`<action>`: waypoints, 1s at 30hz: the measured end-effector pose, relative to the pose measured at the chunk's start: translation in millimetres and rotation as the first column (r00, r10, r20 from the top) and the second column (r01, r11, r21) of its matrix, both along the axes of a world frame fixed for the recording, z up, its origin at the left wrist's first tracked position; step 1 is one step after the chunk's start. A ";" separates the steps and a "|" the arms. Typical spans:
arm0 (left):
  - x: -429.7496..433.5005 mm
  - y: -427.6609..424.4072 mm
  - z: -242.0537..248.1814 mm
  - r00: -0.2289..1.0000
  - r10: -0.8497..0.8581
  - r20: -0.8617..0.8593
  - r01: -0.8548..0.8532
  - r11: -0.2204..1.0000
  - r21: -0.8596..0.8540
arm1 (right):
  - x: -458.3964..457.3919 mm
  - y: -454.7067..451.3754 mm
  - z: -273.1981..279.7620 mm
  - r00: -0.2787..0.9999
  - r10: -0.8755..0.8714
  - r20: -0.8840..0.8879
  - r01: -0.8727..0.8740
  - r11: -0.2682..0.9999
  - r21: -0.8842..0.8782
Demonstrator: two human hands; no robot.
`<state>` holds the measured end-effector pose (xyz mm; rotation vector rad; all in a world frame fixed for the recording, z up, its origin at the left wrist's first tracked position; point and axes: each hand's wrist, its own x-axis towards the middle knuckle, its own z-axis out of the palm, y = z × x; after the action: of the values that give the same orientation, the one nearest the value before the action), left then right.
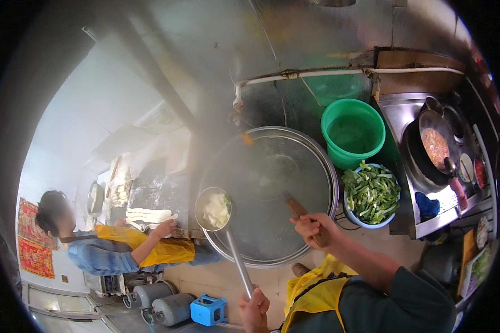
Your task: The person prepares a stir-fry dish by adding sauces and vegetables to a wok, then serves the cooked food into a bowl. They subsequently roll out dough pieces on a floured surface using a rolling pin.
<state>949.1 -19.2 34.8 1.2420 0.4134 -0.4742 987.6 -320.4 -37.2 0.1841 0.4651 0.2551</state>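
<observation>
My left hand (253, 306) grips the metal handle of a ladle (238, 254). Its round bowl holds pale food pieces (216, 211) with a little green, at the left rim of a large steel pot (335, 183). Around a flat wooden handle (296, 208) closes my right hand (312, 229), above the pot's right part; the far end reaches toward the liquid and is blurred by steam. Cloudy liquid (266, 233) fills the pot. Beside it, a blue-rimmed basin of chopped leafy greens (371, 193) stands below a green plastic bucket (353, 129).
A wok of reddish food (434, 145) is on the stove at right. At left, a co-worker in a yellow apron (150, 245) handles dough strips (150, 215) on a floured worktop (154, 189). Gas cylinders (171, 309) and a blue stool (208, 310) stand on the floor.
</observation>
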 end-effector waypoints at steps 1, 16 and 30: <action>-0.9 -3.5 4.2 1.000 -0.008 0.006 0.008 1.000 -0.011 | 9.4 1.0 0.6 1.000 -0.009 0.009 0.010 0.997 -0.077; -20.0 -9.6 25.0 0.998 0.058 -0.003 -0.058 0.993 0.108 | 54.9 38.8 -5.8 0.961 0.249 0.116 -0.184 0.898 -0.400; -20.4 1.0 19.6 1.000 -0.004 0.023 0.002 0.995 0.098 | -26.6 -24.1 13.0 0.972 0.237 -0.005 -0.221 0.900 -0.375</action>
<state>928.7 -18.3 54.4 1.3422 0.4192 -0.4455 961.1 -344.5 -24.1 -0.2513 0.4869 0.3953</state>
